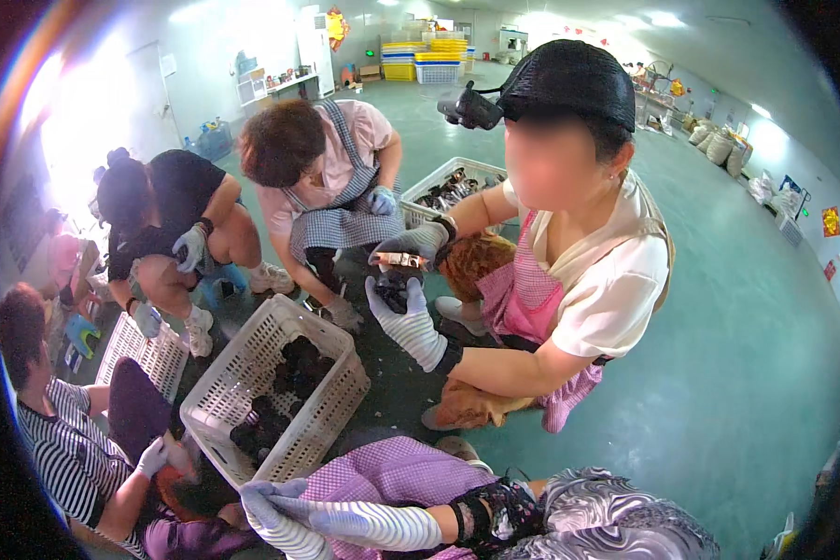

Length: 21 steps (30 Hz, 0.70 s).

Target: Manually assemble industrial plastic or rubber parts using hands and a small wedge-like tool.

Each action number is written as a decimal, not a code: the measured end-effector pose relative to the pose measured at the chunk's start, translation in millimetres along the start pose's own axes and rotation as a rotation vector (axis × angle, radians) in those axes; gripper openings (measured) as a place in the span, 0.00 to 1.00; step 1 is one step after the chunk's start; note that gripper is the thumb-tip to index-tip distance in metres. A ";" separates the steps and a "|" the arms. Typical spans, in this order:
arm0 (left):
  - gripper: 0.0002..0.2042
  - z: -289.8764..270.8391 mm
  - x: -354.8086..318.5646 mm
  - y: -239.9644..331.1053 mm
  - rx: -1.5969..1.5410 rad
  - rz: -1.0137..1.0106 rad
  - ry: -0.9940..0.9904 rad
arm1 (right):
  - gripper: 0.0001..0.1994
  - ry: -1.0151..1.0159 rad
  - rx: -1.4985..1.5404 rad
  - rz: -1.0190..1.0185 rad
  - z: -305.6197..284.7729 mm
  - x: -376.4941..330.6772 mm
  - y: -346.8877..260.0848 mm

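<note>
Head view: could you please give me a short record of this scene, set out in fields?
Setting: green floor, people crouched around baskets
Right hand: gloved, over a purple checked apron, beside the white basket
Left hand: cannot be told apart from the right
White basket: holds dark pieces
Person opposite: gloved hands hold a dark piece

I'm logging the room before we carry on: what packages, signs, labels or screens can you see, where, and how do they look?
Stacked crates: far end of the room, yellow and blue plastic, rectangular.
Wall sign: right wall, small red square with a yellow figure.
Red decoration: far wall, red and orange.
Sacks: along the right wall, pale and bulging.
No screens in view.
</note>
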<state>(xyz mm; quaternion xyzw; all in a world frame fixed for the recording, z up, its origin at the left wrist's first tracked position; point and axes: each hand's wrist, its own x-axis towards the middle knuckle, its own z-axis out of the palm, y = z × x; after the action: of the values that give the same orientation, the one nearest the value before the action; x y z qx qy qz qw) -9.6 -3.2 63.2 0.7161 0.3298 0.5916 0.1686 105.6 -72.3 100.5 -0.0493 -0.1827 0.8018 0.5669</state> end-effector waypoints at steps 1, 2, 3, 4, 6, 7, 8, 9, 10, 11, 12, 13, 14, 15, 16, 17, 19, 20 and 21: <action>0.18 -1.3 3.1 -3.8 -0.098 -0.271 0.021 | 0.23 0.048 -0.054 -0.002 12.8 2.8 -4.3; 0.18 -4.7 -0.5 -2.7 -0.091 -0.281 0.022 | 0.24 0.117 -0.119 -0.021 28.6 5.2 -8.1; 0.16 4.0 2.9 14.4 -0.186 -0.219 -0.090 | 0.19 -0.034 -0.253 -0.060 3.7 15.0 -11.1; 0.16 12.1 9.5 26.4 -0.277 -0.156 -0.196 | 0.19 -0.014 -0.249 -0.058 -14.3 11.7 -6.4; 0.14 28.6 -0.5 29.5 -0.399 -0.432 -0.106 | 0.17 0.246 -0.789 -0.320 -31.0 8.0 -4.6; 0.13 25.7 2.4 29.4 -0.472 -0.473 -0.161 | 0.14 0.295 -0.893 -0.256 -31.2 5.8 -5.4; 0.13 25.7 8.8 29.9 -0.553 -0.512 -0.221 | 0.14 0.295 -0.879 -0.244 -34.9 8.1 -1.6; 0.13 24.6 11.0 26.0 -0.540 -0.524 -0.220 | 0.13 0.285 -0.902 -0.277 -40.7 13.2 4.1; 0.13 24.5 14.1 19.3 -0.488 -0.541 -0.162 | 0.13 0.271 -0.930 -0.313 -47.1 20.9 8.9; 0.13 24.7 17.3 11.3 -0.438 -0.557 -0.105 | 0.14 -0.131 -0.374 -0.392 -61.7 44.5 17.3; 0.17 21.4 20.9 -0.3 -0.343 -0.572 -0.027 | 0.14 -0.137 -0.364 -0.377 -56.6 47.0 17.5; 0.19 17.1 21.7 -13.2 -0.451 -0.683 0.028 | 0.15 -0.214 -0.128 -0.310 -51.3 48.9 16.4; 0.21 16.0 22.4 -19.8 -0.567 -0.791 0.079 | 0.16 -0.285 0.102 -0.246 -48.0 49.7 14.7; 0.21 19.2 23.5 -21.8 -0.566 -0.792 0.084 | 0.16 -0.285 0.103 -0.241 -52.0 49.5 16.7; 0.17 25.5 27.0 -22.5 -0.546 -0.776 0.122 | 0.17 -0.238 -0.147 -0.209 -64.2 47.7 23.0; 0.17 30.7 30.9 -22.6 -0.528 -0.753 0.155 | 0.19 -0.191 -0.398 -0.183 -74.7 46.6 28.7; 0.18 7.4 29.3 -84.3 -0.321 -0.608 0.133 | 0.22 -0.094 -0.895 -0.115 -88.9 46.6 37.1; 0.20 -14.6 24.0 -111.9 -0.105 -0.480 0.133 | 0.23 -0.277 -1.417 0.011 -30.6 -4.4 -13.9; 0.21 -9.0 52.0 -69.3 -0.522 -0.764 0.335 | 0.20 -0.316 -1.328 -0.170 -3.4 -12.9 -39.3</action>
<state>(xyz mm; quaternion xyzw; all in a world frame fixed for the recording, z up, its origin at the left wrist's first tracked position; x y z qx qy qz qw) -32.9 80.7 59.9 0.3729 0.4320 0.6573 0.4921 146.1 -72.1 109.4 -0.2541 -0.7192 0.4703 0.4440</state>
